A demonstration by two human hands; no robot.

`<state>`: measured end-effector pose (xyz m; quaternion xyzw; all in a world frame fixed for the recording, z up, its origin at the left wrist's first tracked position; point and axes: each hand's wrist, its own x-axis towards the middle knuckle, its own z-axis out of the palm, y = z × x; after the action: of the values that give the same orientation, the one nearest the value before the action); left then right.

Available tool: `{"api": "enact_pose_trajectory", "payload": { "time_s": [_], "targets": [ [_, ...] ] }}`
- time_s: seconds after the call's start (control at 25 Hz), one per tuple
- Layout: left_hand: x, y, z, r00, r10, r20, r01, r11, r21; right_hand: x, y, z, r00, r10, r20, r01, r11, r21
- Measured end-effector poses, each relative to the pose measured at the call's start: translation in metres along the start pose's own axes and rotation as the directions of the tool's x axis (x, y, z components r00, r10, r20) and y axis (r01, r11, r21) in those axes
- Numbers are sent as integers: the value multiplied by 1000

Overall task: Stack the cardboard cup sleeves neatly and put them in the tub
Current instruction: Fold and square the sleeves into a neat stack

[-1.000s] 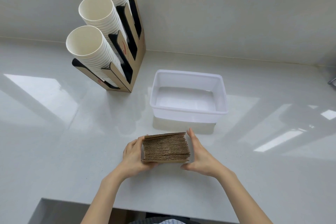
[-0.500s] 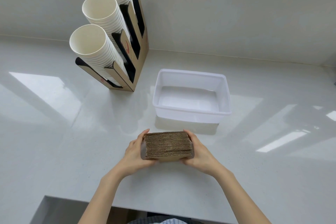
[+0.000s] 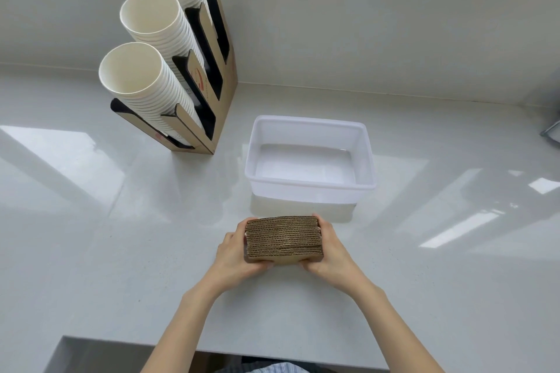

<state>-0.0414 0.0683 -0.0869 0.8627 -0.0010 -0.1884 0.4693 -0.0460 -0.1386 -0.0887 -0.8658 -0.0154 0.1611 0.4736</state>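
A tight stack of brown corrugated cardboard cup sleeves [image 3: 283,239] stands on edge just in front of the tub, its edges lined up. My left hand [image 3: 235,253] presses against its left end and my right hand [image 3: 328,248] against its right end, so both grip it together. Whether the stack rests on the counter or hangs just above it I cannot tell. The white translucent plastic tub [image 3: 309,188] sits right behind the stack and has nothing in it.
A cardboard cup dispenser [image 3: 209,70] holding three leaning columns of white paper cups [image 3: 142,76] stands at the back left. The white counter [image 3: 91,206] ends in a front edge near my body; a wall backs it. A metal object [image 3: 551,133] shows at the right edge.
My hands have closed in tighter on the stack's ends, squaring the sleeves, and the stack sits slightly closer to the tub. The camera has shifted a little.
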Motion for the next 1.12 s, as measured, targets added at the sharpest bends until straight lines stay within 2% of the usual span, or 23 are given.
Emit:
{"api": "enact_pose_trajectory", "payload": {
  "time_s": [0.28,0.52,0.68,0.84,1.12],
  "targets": [
    [-1,0,2,999,-28,-15,28,1000,2,-2,-7,0,1000,-7,10,7,999,-44],
    [-2,0,1,999,-49,-21,49,999,12,0,-21,-8,991,-129,43,136,941,-310],
    [-3,2,-1,999,-37,-5,38,999,16,8,-28,-14,992,-102,80,126,903,-410],
    [-2,3,-1,999,-50,1,50,999,2,6,-28,-16,996,-76,49,89,929,-359],
    [-2,1,-3,998,-42,49,49,988,-148,3,-23,-16,1000,-6,25,10,991,-135]
  ]
}}
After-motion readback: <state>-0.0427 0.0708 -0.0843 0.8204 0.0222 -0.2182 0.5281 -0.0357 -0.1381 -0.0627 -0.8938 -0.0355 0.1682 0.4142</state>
